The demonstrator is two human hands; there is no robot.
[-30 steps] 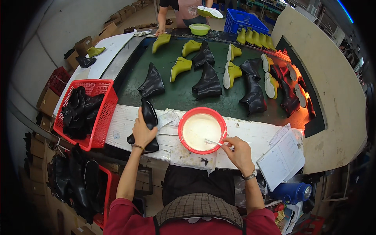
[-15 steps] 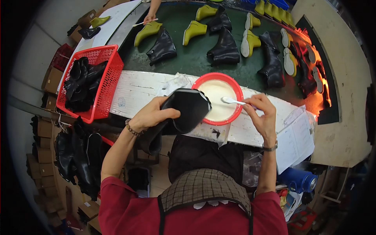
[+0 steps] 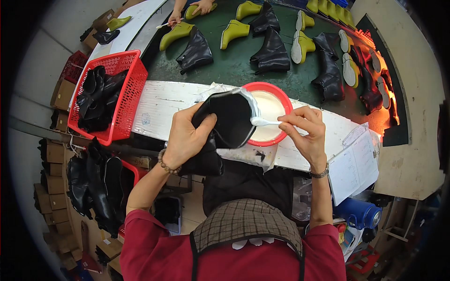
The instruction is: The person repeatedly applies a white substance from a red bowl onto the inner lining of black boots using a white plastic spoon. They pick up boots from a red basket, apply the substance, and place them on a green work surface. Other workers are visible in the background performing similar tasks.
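Pinching a white brush (image 3: pixel 268 122) by its handle, the right hand (image 3: pixel 307 130) hovers right of the red bowl (image 3: pixel 265 85); the brush, I see, runs leftward over the bowl to the mouth of the black boot (image 3: pixel 224 122), clasped in the left hand (image 3: pixel 187 138) at the bowl's left edge.

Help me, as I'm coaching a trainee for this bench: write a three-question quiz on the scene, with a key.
1. Multiple choice: what does the left hand hold?
A) a yellow-green boot
B) a black boot upper
C) a notebook

2. True or false: the red basket is to the left of the red bowl.

3. Fill in the blank: the right hand holds a white ____ at the edge of the black boot upper's opening.

Key:
1. B
2. True
3. brush
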